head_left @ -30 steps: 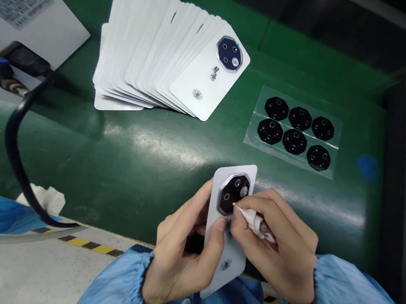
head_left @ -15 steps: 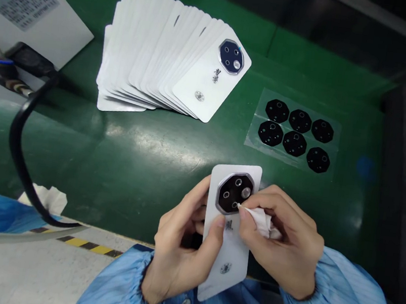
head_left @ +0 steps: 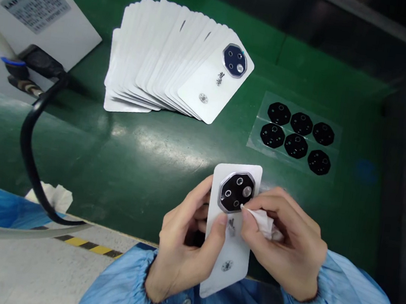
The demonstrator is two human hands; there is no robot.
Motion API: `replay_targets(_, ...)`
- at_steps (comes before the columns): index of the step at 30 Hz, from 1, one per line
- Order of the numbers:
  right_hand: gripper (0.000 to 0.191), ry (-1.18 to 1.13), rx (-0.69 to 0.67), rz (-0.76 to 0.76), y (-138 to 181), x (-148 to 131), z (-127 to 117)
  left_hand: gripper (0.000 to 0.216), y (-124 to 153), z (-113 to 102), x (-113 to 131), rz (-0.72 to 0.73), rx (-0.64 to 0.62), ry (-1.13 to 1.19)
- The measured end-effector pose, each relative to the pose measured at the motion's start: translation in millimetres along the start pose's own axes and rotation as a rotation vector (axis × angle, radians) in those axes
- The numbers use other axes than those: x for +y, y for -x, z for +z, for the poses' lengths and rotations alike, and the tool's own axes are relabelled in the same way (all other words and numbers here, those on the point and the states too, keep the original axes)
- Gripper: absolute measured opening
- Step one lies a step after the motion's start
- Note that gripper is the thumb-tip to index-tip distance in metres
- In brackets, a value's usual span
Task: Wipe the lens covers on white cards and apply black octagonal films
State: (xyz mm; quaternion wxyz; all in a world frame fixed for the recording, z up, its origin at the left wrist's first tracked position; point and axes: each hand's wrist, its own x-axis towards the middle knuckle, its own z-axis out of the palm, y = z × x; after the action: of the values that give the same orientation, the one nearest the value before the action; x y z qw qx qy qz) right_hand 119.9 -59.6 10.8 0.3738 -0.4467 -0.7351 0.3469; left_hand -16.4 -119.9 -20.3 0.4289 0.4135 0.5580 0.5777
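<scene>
A white phone back cover (head_left: 230, 245) with a black octagonal camera panel (head_left: 235, 192) is held up over the table's front edge. My left hand (head_left: 188, 245) grips it from the left, thumb on the front just below the panel and fingers behind. Between the thumb and fingers of my right hand (head_left: 285, 237) is a crumpled white wipe (head_left: 261, 221). Its pointed tip sits at the panel's lower right edge, by the lowest lens ring. Whether the tip presses on the surface I cannot tell.
Fanned white back covers (head_left: 166, 62) lie on the green table (head_left: 173, 148). Right of them is a clear sheet (head_left: 254, 141) bearing several black octagonal pieces. A black cable (head_left: 28, 144) loops down at left beside a white labelled box (head_left: 79, 38). A dark tray (head_left: 393, 197) stands at right.
The wipe's tip has shifted slightly right, from the lowest lens ring to the panel's edge. My left hand keeps the same hold. The whole view has moved a little.
</scene>
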Motion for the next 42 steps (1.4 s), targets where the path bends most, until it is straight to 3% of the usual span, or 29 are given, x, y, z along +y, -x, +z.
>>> replay_targets(13,0.017,0.124,-0.128,-0.023,2.3,3.4,-3.0,0.070,4.6,-2.1,-6.7,0.107,-0.051,-0.174)
replay_targets(20,0.018,0.107,-0.113,0.007,1.4,2.2,-2.1,0.075,7.6,-5.6,-12.1,0.207,-0.057,-0.297)
replay_targets(28,0.014,0.125,-0.025,0.016,1.0,1.3,3.2,0.072,5.0,-0.9,-6.1,0.134,-0.031,-0.174)
replay_targets(34,0.014,-0.085,-0.024,0.094,-1.6,3.4,-1.5,0.062,-0.2,-0.2,-0.8,0.000,-0.006,0.051)
replay_targets(42,0.011,-0.234,0.004,0.118,1.5,-1.7,-6.6,0.054,-5.2,-2.1,2.7,-0.076,0.021,0.126)
